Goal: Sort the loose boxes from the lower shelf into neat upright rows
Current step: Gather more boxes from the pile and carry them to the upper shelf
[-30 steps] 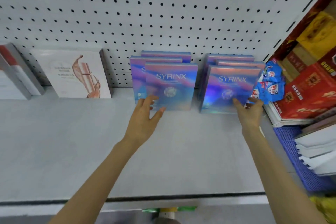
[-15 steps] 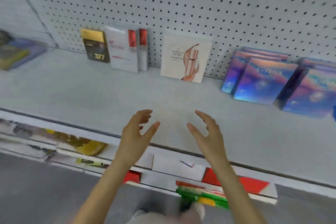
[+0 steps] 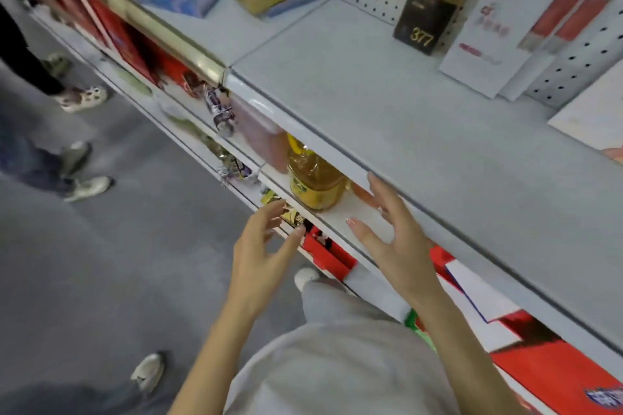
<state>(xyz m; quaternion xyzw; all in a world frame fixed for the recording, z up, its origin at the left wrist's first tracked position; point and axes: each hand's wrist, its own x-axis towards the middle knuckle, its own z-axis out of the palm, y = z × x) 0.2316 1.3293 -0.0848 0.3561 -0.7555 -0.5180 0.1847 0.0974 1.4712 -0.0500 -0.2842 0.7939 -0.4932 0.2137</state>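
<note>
My left hand (image 3: 261,253) hovers open in front of the lower shelves, fingers spread, holding nothing. My right hand (image 3: 392,236) is open too, just below the front lip of the upper shelf (image 3: 387,131). Red and white boxes (image 3: 499,323) lie flat and loose on a lower shelf under my right arm. On the upper shelf a black and gold box marked 377 (image 3: 429,13) and white boxes with red stripes (image 3: 505,44) stand upright against the pegboard. The blue Syrinx boxes are out of view.
A yellow oil bottle (image 3: 313,178) stands on the middle shelf near my right hand. Wrapped snacks (image 3: 222,111) and red packs (image 3: 111,30) fill the shelves to the left. Other people's feet (image 3: 87,185) stand on the grey floor at left.
Both hands left the blue boxes and dropped below the upper shelf's edge. My view swung left and down toward the lower shelves and the floor.
</note>
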